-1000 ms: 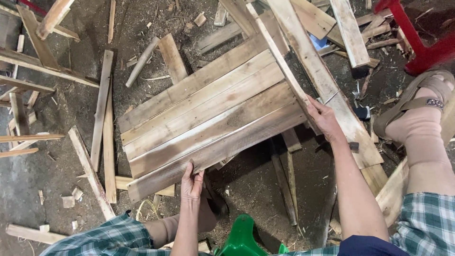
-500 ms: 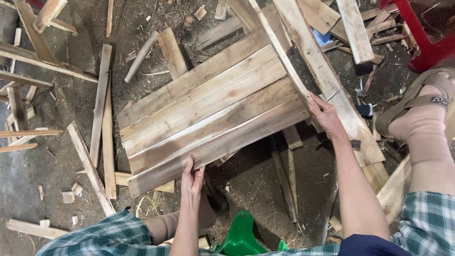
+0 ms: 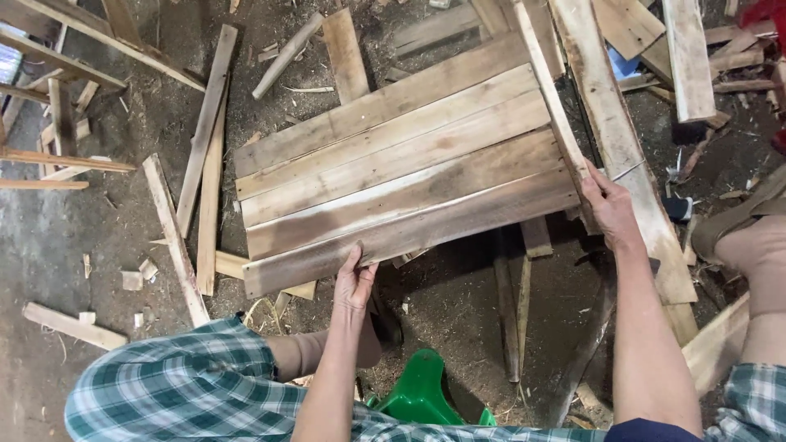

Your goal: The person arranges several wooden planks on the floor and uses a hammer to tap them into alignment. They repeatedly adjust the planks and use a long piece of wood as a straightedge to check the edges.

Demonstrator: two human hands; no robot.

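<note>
We hold the panel (image 3: 401, 164).
Our left hand (image 3: 354, 282) grips its near edge; our right hand (image 3: 610, 209) clasps the end batten (image 3: 550, 102), keeping it raised off the scrap (image 3: 209, 172).

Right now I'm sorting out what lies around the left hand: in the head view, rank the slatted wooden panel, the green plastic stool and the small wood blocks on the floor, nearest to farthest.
1. Slatted wooden panel: the left hand grips its near edge.
2. Green plastic stool: just below and right of the hand.
3. Small wood blocks: far left on the floor.
</note>
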